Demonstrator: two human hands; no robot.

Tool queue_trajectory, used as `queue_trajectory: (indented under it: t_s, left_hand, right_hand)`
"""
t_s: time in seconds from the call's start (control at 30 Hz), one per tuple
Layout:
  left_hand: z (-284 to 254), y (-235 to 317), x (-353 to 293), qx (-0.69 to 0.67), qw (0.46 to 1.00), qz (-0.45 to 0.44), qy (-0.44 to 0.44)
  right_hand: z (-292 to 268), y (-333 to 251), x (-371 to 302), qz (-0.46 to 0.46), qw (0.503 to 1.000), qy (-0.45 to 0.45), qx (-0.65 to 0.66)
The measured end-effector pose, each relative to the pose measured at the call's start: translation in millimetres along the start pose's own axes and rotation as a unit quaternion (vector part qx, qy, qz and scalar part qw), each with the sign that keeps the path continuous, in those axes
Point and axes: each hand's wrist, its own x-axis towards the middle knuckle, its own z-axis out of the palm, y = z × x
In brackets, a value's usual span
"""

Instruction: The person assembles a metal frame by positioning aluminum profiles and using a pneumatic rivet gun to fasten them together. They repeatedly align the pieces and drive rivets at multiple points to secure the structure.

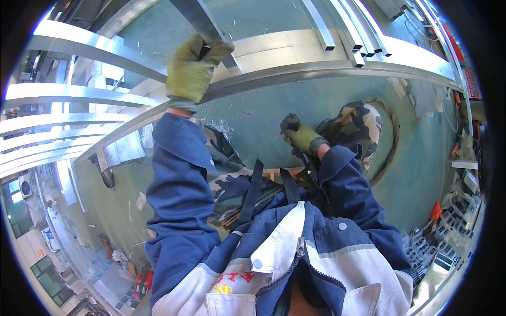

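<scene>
My left hand (192, 73), in a yellow-green work glove, is closed at the upper left around the edge of a grey metal bar (196, 17). The bar runs down from the top edge to a long metal rail (284, 72). My right hand (307, 139), gloved alike, grips a dark tool (289, 123) with a blunt head, low over the floor in front of me. The tool's kind cannot be made out, and part of it is hidden by the hand and sleeve. Its head is apart from the rail.
Several shiny metal bars (79, 96) extend leftward from the rail. More square tubes (319, 26) lie at the upper right. A brown hose-like strip (394, 142) curves beside my right knee. Stacked metal profiles (448, 234) stand at the lower right, and a red tool (142, 284) lies lower left.
</scene>
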Motion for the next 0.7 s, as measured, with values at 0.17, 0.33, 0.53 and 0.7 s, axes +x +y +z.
queue_trajectory:
  t_s: [0.17,0.33,0.53,0.7]
  left_hand:
    - [-1,-2,-1,0.023,1.0,-0.002,0.01]
    - [-2,-2,-1,0.041,0.999,0.008,0.008]
    - [-2,3,-1,0.053,0.998,-0.016,0.0]
    - [-1,6,-1,0.059,0.998,-0.015,-0.009]
  right_hand:
    - [2,-15,-21,-0.015,0.998,-0.001,0.057]
    - [-3,-31,-61,-0.059,0.993,0.024,0.096]
    - [-27,-29,-126,-0.114,0.979,0.026,0.169]
    - [-31,-83,-215,-0.198,0.944,0.068,0.255]
